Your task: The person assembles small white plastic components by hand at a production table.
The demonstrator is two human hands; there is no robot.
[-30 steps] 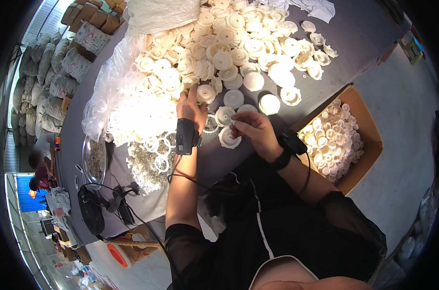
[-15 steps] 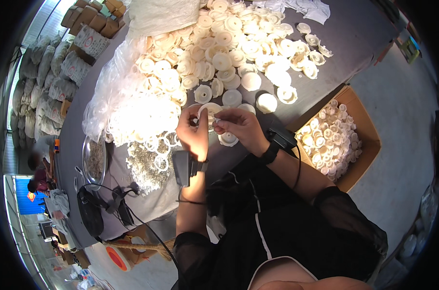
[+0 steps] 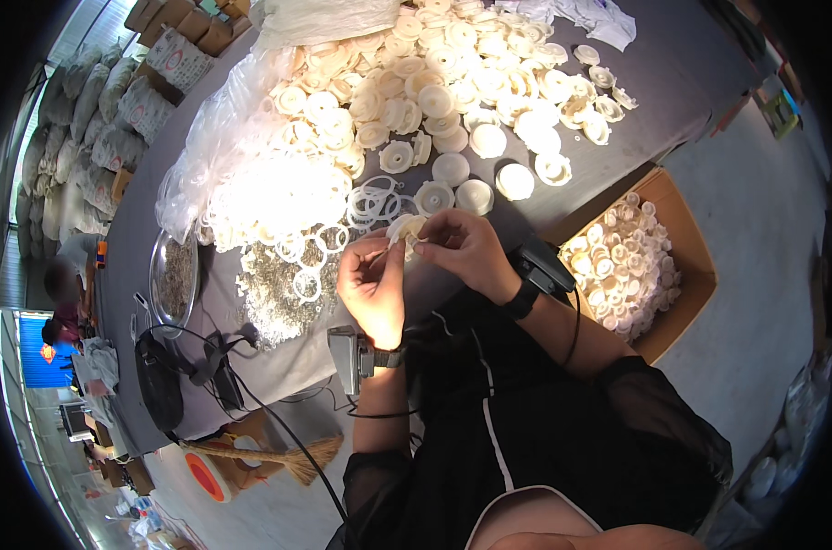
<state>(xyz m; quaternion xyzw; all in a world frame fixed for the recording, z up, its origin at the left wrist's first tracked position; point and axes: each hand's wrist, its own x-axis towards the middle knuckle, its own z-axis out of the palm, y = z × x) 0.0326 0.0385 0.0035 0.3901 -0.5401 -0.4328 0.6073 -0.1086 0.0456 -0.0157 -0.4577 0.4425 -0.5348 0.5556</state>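
Above the table's near edge, my left hand (image 3: 373, 286) and my right hand (image 3: 472, 255) pinch a round off-white plastic part (image 3: 406, 228) between thumbs and fingers. The part is tilted, and fingers cover some of it. Several thin white rings (image 3: 368, 202) lie just beyond my left hand. Past my fingers, round white plastic caps (image 3: 434, 198) rest on the grey tabletop, in front of a broad heap of similar round parts (image 3: 405, 66). To the left lies a brightly lit pile of white rings (image 3: 274, 197), its detail washed out.
Small shiny pieces (image 3: 277, 298) lie scattered beside an oval metal tray (image 3: 195, 298). A clear plastic bag (image 3: 216, 137) borders the heap. At right stands a cardboard box (image 3: 695, 289) of round parts. Cables and a black pouch (image 3: 159, 385) occupy the near left; a person (image 3: 68, 293) is beyond.
Both hands have come slightly nearer to me with the round part, which is now tilted up. The loose rings and caps beyond my fingers show more.
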